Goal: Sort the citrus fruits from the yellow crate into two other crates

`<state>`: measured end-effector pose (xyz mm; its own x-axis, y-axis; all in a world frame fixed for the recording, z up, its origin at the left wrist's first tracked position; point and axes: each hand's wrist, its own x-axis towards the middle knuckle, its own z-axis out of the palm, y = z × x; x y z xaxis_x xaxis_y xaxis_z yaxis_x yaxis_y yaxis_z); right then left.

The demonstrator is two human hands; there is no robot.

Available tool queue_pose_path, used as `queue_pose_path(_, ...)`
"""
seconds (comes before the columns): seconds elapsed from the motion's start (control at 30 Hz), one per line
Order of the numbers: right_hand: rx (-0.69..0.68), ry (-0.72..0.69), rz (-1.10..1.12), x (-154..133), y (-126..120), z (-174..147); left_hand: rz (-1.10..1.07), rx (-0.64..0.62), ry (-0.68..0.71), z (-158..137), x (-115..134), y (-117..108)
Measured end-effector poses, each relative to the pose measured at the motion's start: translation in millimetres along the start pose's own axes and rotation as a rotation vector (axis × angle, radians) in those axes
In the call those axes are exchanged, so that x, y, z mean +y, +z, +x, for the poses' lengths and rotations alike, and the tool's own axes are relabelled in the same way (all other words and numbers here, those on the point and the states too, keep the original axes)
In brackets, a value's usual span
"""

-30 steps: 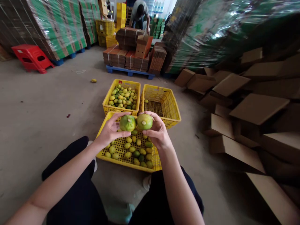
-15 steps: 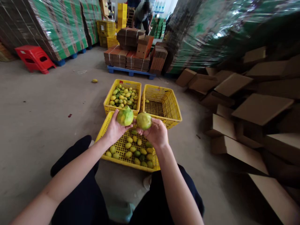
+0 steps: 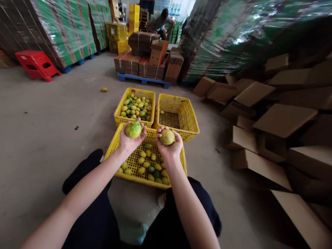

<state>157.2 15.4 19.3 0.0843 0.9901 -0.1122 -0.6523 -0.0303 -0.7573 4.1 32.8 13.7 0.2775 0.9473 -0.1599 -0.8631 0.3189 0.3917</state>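
Note:
My left hand point(image 3: 127, 141) is closed around a green-yellow lemon point(image 3: 133, 129), palm turned up. In my right hand point(image 3: 169, 148) rests a yellower lemon point(image 3: 167, 137) with the fingers curled about it. Both hands are held apart above the near yellow crate point(image 3: 140, 178), which has several yellow and green lemons point(image 3: 146, 164) spread over its perforated floor. Behind it on the left, another yellow crate point(image 3: 116, 112) holds a heap of lemons point(image 3: 137, 105). To its right stands a third yellow crate point(image 3: 190, 116) with a lemon point(image 3: 162, 112) showing at its left side.
A loose lemon point(image 3: 104, 89) lies on the floor near a red stool point(image 3: 37, 65). Flattened cartons point(image 3: 145, 65) sit on a blue pallet point(image 3: 144, 80), with a person point(image 3: 159, 22) bending behind. Cardboard boxes point(image 3: 282, 119) are piled along the right. Wrapped stacks point(image 3: 67, 31) stand on both sides.
My hands have moved apart, and the two lemons with them. My right hand has turned palm up beneath its lemon. The person at the back has bent lower.

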Motion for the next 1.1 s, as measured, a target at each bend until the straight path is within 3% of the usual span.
queue_pose_path(0.23, 0.125, -0.021, 0.329, 3, 0, 5, -0.300, 0.182, 0.064, 10, -15, 15)
queue_pose_path(0.4, 0.236, 0.056, 0.589, 3, 6, 2, -0.338, 0.157, 0.001, 10, -27, 19)
queue_pose_path(0.53, 0.249, 0.078, 0.627, 4, 7, 4, -0.336, 0.129, -0.082, 9, -27, 19)
queue_pose_path(0.7, 0.230, 0.055, 0.560, 6, 1, 9, -0.317, 0.110, -0.070, 10, -26, 17)
queue_pose_path(0.8, 0.340, -0.006, 0.436, 5, -2, 12, -0.322, 0.105, -0.093, 10, -28, 15)
queue_pose_path(0.93, 0.506, -0.332, -0.046, 8, -1, 13, -0.293, 0.027, -0.120, 9, -35, 10)
queue_pose_path(1.0, 0.411, -0.452, -0.342, 14, 2, 11, -0.283, 0.008, -0.111, 11, -40, 7)
queue_pose_path(1.1, 0.158, -0.502, -0.703, 30, 7, 6, -0.272, 0.054, -0.075, 15, -46, 1)
